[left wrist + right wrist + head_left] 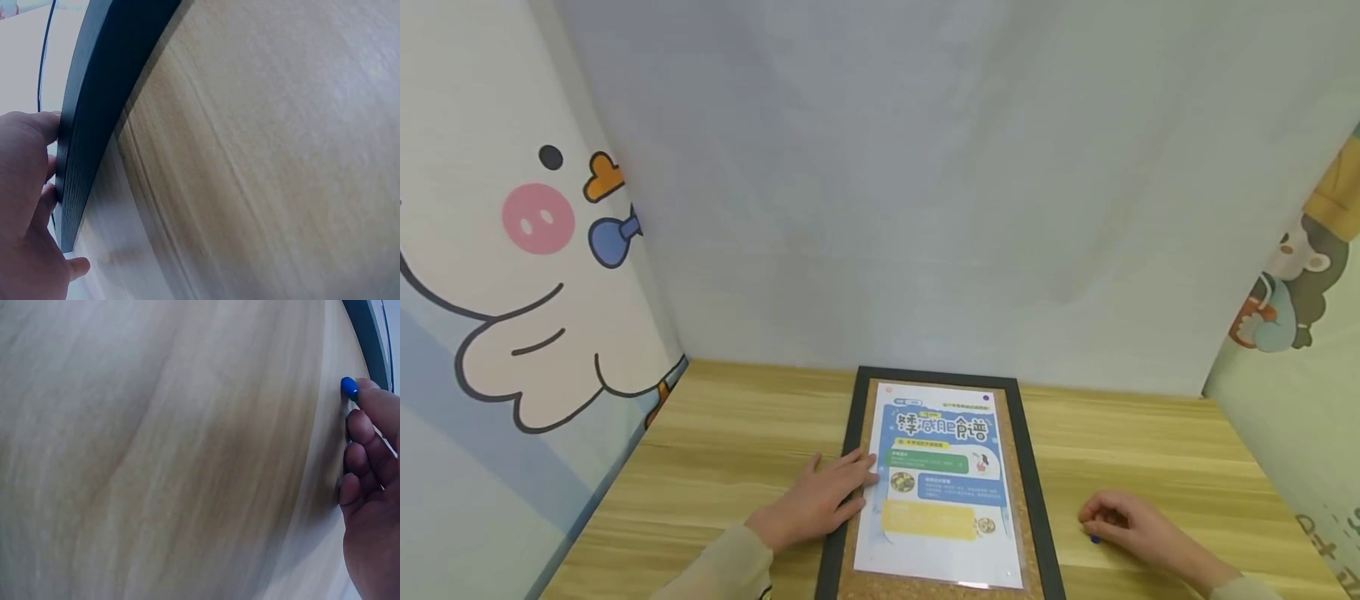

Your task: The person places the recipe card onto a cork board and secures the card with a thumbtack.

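A printed poster (942, 560) with Chinese lettering lies on a cork board (1028, 546) with a black frame (1032, 475). Across the board's left frame rests my left hand (823, 500), its extended fingertips on the poster's left edge. In the left wrist view, the fingers (44, 128) reach over the side of the black frame (100, 106). To the right of the board, my right hand (1127, 525) pinches a small blue push pin (349, 387) between thumb and forefinger, close over the table. Its other fingers (356, 456) are curled inward.
A reddish pin (889, 389) and a purple pin (986, 397) mark the poster's top corners. The board lies on a wood-grain table (722, 450). A pale cloth wall (880, 183) rises behind, with cartoon-printed panels (527, 333) at the sides.
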{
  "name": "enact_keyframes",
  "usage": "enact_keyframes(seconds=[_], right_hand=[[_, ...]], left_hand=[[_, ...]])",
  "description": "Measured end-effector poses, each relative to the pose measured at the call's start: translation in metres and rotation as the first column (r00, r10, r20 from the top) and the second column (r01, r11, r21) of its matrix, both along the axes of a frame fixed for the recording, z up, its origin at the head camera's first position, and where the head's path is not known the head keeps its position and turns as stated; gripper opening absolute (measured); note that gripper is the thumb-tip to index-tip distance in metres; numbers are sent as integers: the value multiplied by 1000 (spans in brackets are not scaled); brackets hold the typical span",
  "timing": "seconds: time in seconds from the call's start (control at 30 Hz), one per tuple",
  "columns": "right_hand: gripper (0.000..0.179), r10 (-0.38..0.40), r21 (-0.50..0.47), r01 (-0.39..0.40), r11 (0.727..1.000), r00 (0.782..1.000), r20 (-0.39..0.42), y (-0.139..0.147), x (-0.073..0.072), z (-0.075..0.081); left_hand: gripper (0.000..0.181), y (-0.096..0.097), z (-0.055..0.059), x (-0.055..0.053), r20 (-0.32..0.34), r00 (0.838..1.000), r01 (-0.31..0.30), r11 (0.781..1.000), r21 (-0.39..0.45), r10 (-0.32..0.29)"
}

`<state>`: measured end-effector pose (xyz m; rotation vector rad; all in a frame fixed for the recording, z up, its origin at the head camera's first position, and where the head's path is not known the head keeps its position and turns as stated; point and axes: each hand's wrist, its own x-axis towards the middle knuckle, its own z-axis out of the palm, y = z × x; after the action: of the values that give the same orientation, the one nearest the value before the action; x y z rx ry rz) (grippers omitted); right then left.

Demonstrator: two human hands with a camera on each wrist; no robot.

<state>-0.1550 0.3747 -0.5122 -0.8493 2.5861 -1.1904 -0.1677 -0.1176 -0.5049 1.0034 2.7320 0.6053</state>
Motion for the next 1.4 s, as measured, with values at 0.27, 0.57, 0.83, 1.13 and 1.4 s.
enact_keyframes(seconds=[0.27,0.57,0.83,1.13,1.4], right_hand=[[6,-8,30,7,1000,999,38,4,-1,1],[7,-13,31,10,999,995,99,0,-2,9],[9,-80,107,73,992,995,59,-15,-4,21],[11,-34,115,28,993,998,49,-59,-3,34],[11,7,138,-18,990,996,85,-103,-14,42]], left_hand=[[39,3,1,-1,7,1000,16,1000,-7,-16],[42,3,4,-3,-14,1000,24,998,-65,-25],[43,4,10,-4,-4,999,34,995,-91,-34],[42,1,6,3,-32,998,51,994,-96,-55],[43,-1,3,0,-26,998,51,997,-62,-52]])
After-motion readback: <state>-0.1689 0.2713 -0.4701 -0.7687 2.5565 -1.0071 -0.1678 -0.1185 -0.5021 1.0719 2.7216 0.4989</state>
